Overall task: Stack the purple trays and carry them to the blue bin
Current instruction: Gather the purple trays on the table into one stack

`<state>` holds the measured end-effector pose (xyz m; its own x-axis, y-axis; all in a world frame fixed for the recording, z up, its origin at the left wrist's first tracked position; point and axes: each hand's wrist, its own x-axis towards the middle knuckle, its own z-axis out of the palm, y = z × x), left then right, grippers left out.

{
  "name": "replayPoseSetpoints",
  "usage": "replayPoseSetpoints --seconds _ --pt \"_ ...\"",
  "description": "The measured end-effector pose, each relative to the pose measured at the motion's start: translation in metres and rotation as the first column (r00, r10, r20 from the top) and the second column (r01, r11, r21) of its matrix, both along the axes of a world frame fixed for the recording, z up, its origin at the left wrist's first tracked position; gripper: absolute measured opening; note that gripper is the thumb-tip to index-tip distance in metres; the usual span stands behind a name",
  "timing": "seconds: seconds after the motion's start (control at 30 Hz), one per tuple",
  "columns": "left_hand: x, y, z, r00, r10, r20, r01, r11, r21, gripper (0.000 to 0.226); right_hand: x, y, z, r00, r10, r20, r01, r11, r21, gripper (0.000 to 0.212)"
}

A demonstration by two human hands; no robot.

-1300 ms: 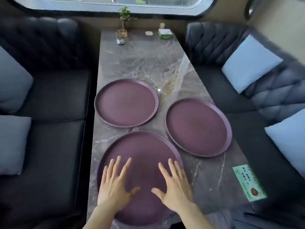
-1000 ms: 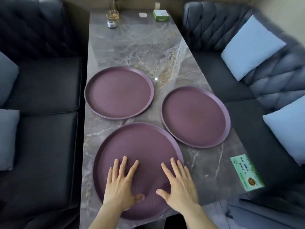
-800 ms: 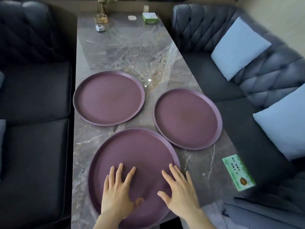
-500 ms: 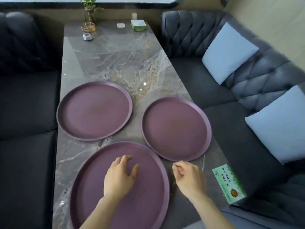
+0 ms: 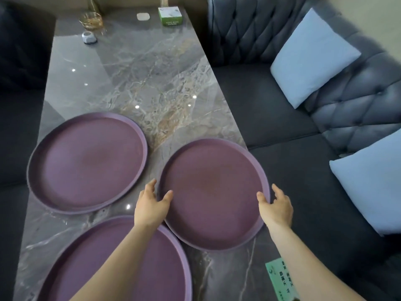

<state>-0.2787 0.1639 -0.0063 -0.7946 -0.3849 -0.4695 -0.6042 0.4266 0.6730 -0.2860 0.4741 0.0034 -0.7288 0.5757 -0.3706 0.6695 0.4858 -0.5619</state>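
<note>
Three round purple trays lie on the marble table [image 5: 138, 79]. The right tray [image 5: 213, 192] sits near the table's right edge. My left hand [image 5: 150, 206] grips its left rim, thumb on the inside, fingers around the outside. My right hand [image 5: 276, 206] grips its right rim the same way. The left tray [image 5: 86, 161] lies flat beside it. The near tray [image 5: 134, 263] is the largest; my left forearm crosses over it. No blue bin is in view.
A green card [image 5: 282, 279] lies at the table's near right corner. At the far end stand a glass vase [image 5: 91, 21], a small white object [image 5: 89, 38], a white pad [image 5: 143, 16] and a green box [image 5: 170, 16]. Dark sofas with pale cushions [image 5: 312, 57] flank the table.
Both hands left the near tray, moved forward and right, and closed on the two sides of the right tray. The view shifted right and closer.
</note>
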Motion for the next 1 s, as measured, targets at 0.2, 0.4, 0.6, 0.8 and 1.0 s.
replayPoseSetpoints --seconds 0.2,0.4,0.6,0.8,1.0 --pt "-0.013 0.013 -0.007 0.994 0.109 0.019 -0.110 0.993 0.037 0.076 -0.020 0.002 -0.014 0.998 -0.054 -0.027 0.050 0.990 -0.135 0.060" --pt "-0.006 0.008 0.007 0.977 0.212 -0.005 -0.209 0.970 0.123 0.069 -0.013 0.001 -0.007 0.983 -0.173 -0.068 0.166 0.981 -0.096 0.055" --pt "0.022 -0.018 0.028 0.973 0.213 -0.087 -0.213 0.977 0.016 0.053 0.017 -0.010 0.013 0.976 -0.166 -0.143 0.177 0.982 0.068 0.039" --pt "0.092 -0.079 0.044 0.957 0.264 -0.122 -0.271 0.962 -0.044 0.038 0.077 -0.061 0.031 0.987 -0.078 -0.142 0.097 0.987 0.129 0.019" --pt "0.172 -0.144 0.045 0.944 0.303 -0.130 -0.318 0.941 -0.116 0.034 0.139 -0.135 0.024 0.994 0.064 -0.088 -0.053 0.991 0.125 0.016"
